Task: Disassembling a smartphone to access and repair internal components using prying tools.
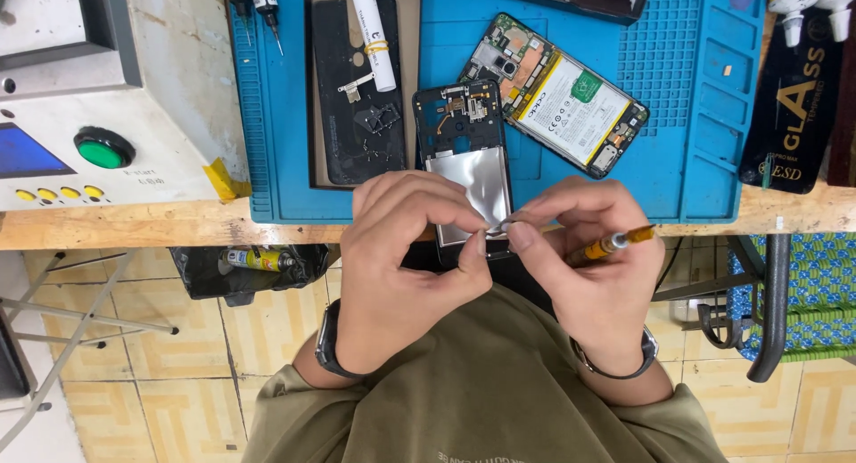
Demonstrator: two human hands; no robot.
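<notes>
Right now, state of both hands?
Left hand: closed, fingertips pinching something small at the phone frame; what it is cannot be told.
Right hand: closed, holding a yellow-handled tool.
</notes>
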